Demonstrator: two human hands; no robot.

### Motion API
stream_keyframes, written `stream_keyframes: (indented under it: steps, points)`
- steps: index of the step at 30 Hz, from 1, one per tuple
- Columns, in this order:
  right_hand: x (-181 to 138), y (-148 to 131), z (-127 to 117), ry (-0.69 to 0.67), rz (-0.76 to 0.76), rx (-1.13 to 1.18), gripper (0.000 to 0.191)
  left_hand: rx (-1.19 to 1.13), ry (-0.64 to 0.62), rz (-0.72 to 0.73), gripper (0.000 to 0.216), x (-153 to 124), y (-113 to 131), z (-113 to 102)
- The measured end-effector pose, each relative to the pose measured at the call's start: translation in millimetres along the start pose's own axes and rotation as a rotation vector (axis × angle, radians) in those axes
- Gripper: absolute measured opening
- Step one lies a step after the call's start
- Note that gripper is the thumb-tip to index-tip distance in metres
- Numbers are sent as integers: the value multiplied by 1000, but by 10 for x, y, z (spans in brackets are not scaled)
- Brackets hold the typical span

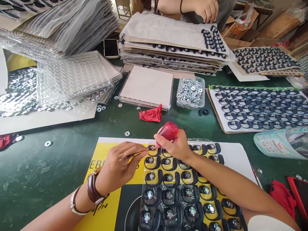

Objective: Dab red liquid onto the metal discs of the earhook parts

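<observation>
My right hand (176,146) grips a small red bottle (168,131), tilted with its tip down over the top-left black earhook part (152,148) in a clear tray (144,192) of several such parts, each with a round silver disc. My left hand (122,165) is closed in a pinch on a thin stick-like tool (134,155) that points at the same part. The tray lies on a yellow, black and white printed sheet (106,166) on the green table.
A crumpled red cloth (151,114), a clear tub of silver washers (191,92) and a flat white box (147,86) lie beyond. Stacked trays fill the left and back. Sheets of finished black parts (260,107) lie right. Another person's hand (207,9) works opposite. Loose washers dot the table.
</observation>
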State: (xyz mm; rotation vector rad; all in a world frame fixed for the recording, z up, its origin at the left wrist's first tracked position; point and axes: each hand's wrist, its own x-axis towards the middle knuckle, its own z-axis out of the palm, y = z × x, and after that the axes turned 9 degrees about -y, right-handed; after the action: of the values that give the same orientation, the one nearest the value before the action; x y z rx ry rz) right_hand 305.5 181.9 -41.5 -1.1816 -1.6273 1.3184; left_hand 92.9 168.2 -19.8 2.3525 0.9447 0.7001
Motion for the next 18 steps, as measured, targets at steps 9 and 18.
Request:
stream_keyframes:
  steps: [9, 18]
  points:
    - [-47, 3, 34, -31, 27, 4, 21, -84, 31, -83, 10, -4, -87, 4]
    - [300, -148, -160, 231, -108, -121, 29, -46, 73, 127, 13, -200, 35, -43]
